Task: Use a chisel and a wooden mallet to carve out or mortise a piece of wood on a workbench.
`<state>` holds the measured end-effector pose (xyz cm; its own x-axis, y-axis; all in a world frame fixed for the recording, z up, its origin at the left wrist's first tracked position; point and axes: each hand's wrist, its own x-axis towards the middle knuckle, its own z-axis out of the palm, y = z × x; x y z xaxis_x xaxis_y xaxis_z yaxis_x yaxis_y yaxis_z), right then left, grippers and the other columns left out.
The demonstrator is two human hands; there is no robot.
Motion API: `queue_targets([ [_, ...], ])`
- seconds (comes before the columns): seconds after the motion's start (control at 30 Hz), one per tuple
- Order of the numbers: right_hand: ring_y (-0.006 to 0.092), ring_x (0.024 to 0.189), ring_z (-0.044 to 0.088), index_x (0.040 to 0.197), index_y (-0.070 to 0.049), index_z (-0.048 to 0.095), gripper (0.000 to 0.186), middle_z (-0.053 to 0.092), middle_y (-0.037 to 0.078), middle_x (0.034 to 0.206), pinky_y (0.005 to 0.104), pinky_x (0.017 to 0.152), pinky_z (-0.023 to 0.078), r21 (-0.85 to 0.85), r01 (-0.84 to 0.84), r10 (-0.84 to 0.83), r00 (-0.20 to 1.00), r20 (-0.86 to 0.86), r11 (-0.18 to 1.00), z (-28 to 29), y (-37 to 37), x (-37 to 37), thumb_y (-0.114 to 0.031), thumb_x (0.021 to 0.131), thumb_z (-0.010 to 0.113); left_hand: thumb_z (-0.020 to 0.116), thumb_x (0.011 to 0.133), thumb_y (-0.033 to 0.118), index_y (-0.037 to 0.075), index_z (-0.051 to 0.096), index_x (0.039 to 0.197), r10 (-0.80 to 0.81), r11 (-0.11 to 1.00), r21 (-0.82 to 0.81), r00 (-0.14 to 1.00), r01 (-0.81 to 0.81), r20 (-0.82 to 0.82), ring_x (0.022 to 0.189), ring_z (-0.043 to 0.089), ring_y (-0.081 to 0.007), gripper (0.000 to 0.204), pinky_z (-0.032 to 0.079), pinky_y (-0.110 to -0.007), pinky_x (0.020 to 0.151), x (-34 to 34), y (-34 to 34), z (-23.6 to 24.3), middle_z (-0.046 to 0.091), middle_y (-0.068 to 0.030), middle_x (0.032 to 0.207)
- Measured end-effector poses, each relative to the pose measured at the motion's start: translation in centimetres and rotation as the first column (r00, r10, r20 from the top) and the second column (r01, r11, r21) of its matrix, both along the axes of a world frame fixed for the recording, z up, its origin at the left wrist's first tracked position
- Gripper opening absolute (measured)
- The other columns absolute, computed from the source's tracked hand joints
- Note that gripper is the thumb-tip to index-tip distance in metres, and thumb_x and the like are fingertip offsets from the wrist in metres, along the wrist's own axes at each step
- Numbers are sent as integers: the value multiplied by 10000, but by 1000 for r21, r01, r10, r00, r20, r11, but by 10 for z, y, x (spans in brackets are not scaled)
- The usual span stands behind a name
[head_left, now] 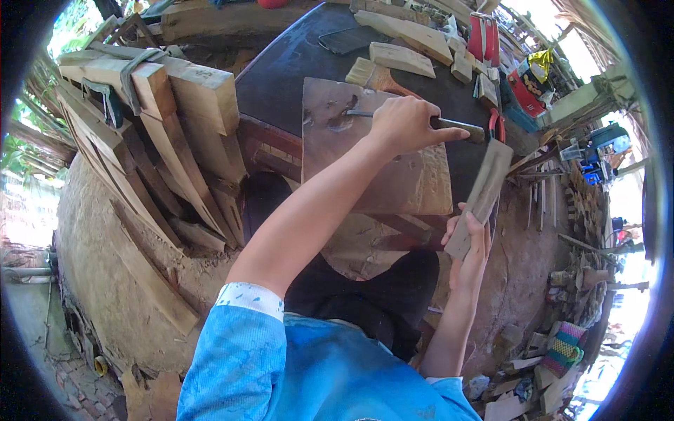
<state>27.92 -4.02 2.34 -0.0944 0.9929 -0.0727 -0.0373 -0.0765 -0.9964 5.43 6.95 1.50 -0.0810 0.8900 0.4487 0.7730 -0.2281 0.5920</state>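
My left hand (407, 125) is closed around a chisel (449, 130), held over a brown board (379, 189). Its thin metal blade points left, and its dark handle sticks out to the right. Beyond the board's far edge, next to that hand, lies a wide paintbrush (368, 73) with pale bristles and a reddish handle. To the right of the board, my right hand (469, 238) grips a flat grey oblong slab (484, 186) near its lower end. The slab is tilted, its far end close to a red-handled tool (497, 125). Whether the slab is stone or wood, I cannot tell.
A dark table (281, 77) carries the board, a black flat object (351, 40) and several wood offcuts (401, 59). Thick timber beams (203, 91) lean at the left. Red containers (483, 38) stand at the far right. A woven bag (564, 344) lies among scraps at the lower right.
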Motion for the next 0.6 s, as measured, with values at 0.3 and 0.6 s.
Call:
queue_targets([
  [0.3,144,966,558,1239,-10,584,347,608,50,1041,273,906,418,320,153,-202,971,126,935,-27,-23,-4,-246,983,584,588,859,709,45,673,797,-86,996,-37,995,84,-53,750,676,-408,672,524,-504,676,6,-1,8,685,-189,764],
  [0.6,155,1075,527,1179,-23,595,290,599,49,1121,319,997,366,309,10,5,999,-48,951,-14,-49,-25,-220,975,531,639,928,415,77,698,1028,-224,936,238,960,260,-169,1013,651,-346,358,505,-456,887,9,2,-16,676,-134,1037],
])
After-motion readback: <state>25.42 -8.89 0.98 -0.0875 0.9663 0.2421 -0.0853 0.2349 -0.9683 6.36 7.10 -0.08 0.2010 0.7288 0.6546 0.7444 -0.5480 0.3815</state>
